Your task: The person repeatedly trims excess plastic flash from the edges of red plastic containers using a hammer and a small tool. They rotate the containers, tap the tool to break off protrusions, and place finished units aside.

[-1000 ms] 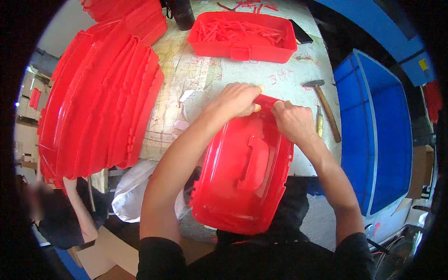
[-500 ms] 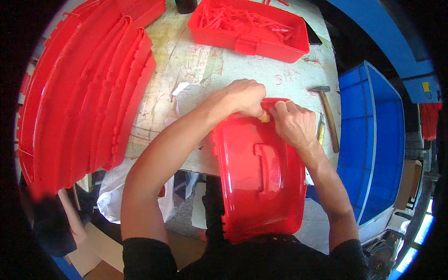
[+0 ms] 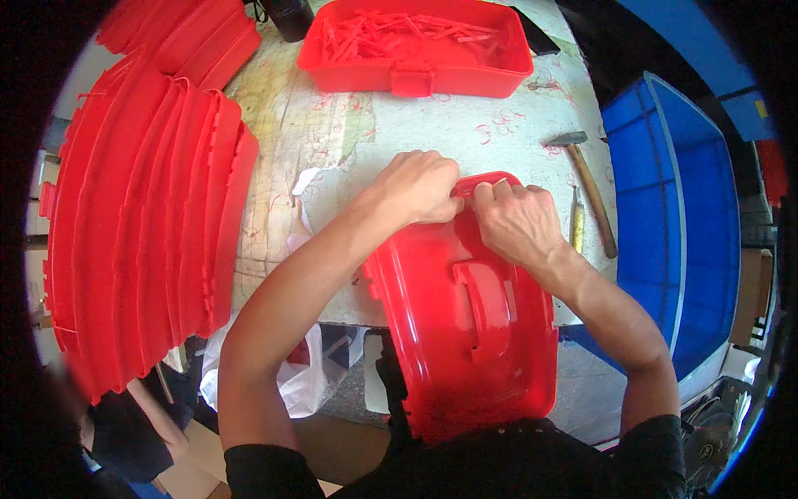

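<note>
a: both grips closed on the far rim of the red lid (image 3: 470,324), left hand (image 3: 420,187) and right hand (image 3: 515,220) touching at the edge

b: where's the lid lying?

a: half on the surface (image 3: 399,133), long axis running away from the body, handle (image 3: 486,303) side up, near end overhangs toward the torso

b: nearer hand?

a: equal, both at the far end; hammer (image 3: 590,187) just right of it

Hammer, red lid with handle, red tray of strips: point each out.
hammer (image 3: 595,200), head view, on its wooden handle.
red lid (image 3: 432,333), head view, flat top left of handle.
red tray (image 3: 499,81), head view, near wall.
</note>
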Demonstrator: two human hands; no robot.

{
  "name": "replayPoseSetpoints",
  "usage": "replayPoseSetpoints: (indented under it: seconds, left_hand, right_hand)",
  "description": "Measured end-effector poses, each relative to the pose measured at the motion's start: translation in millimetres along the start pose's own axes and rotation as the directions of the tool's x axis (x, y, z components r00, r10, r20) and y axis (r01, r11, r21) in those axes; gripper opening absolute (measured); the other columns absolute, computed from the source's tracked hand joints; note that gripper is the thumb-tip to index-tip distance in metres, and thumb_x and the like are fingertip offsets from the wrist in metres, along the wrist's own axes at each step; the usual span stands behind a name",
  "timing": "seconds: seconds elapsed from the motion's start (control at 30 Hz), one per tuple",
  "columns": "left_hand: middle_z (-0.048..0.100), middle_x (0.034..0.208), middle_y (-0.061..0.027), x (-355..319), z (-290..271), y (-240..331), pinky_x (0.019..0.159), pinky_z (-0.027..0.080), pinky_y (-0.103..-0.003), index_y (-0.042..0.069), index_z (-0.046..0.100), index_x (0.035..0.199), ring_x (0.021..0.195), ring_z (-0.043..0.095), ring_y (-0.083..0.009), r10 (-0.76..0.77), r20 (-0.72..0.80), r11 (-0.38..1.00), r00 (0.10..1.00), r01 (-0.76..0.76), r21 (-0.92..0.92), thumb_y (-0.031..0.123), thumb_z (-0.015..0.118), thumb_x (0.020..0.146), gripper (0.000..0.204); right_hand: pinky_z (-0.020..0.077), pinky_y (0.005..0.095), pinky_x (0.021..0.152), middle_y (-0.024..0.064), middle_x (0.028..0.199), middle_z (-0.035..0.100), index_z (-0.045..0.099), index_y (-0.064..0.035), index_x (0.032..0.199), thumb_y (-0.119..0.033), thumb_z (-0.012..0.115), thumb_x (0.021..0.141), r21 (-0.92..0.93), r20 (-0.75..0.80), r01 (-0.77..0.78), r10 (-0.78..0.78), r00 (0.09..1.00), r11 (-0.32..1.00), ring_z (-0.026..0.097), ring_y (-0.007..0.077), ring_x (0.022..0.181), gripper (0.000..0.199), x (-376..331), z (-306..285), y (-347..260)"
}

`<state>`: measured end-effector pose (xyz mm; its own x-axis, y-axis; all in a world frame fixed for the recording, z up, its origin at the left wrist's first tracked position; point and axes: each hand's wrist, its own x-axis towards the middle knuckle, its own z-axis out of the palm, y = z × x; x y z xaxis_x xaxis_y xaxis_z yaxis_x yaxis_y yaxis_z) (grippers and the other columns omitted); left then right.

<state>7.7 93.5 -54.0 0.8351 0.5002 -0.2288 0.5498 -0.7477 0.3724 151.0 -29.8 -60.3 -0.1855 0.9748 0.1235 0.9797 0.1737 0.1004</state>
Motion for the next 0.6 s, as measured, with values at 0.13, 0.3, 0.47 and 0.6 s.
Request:
replayPoseSetpoints:
  seconds: [0.13,0.3,0.47,0.6]
  left_hand:
    - [0.067,0.08,-0.029,3,1,2,0.076,0.055,-0.051,-0.003,0.072,0.077,0.081,0.067,-0.0448,-0.018,0.015,1.0,1.0,0.018,-0.004,0.032,0.071,0.076,0.035]
    - [0.066,0.08,-0.0297,3,3,5,0.075,0.054,-0.051,-0.002,0.072,0.077,0.081,0.067,-0.0452,-0.021,-0.018,1.0,1.0,0.021,0.011,0.029,0.069,0.075,0.031]
    - [0.066,0.08,-0.0304,1,1,5,0.076,0.054,-0.051,-0.002,0.072,0.078,0.081,0.067,-0.0457,-0.025,-0.057,0.999,0.998,0.022,-0.046,0.03,0.069,0.075,0.032]
    - [0.066,0.08,-0.03,2,2,4,0.076,0.054,-0.051,-0.003,0.072,0.079,0.082,0.067,-0.0452,0.0,-0.021,1.0,1.0,-0.001,-0.02,0.033,0.07,0.077,0.035]
  right_hand:
    - [0.0547,0.0356,0.054,0.0112,0.069,0.067,0.063,-0.0069,0.077,-0.013,0.059,0.083,-0.064,-0.032,0.064,-0.066,0.997,0.996,0.069,0.0232,0.06,0.01,3,-1,6]
    - [0.0536,0.0331,0.054,0.0107,0.068,0.069,0.067,-0.0077,0.074,-0.013,0.063,0.082,-0.157,0.069,0.236,-0.228,0.971,0.959,0.07,0.0203,0.062,0.01,15,-14,16]
    - [0.0537,0.0333,0.053,0.0109,0.069,0.071,0.069,-0.0067,0.075,-0.013,0.063,0.083,-0.137,0.133,0.224,-0.206,0.97,0.965,0.071,0.02,0.062,0.011,21,-18,17]
    - [0.0549,0.0347,0.055,0.0121,0.07,0.07,0.067,-0.0055,0.077,-0.013,0.062,0.082,-0.02,0.08,0.014,-0.012,0.997,1.0,0.071,0.0225,0.061,0.01,12,-5,10]
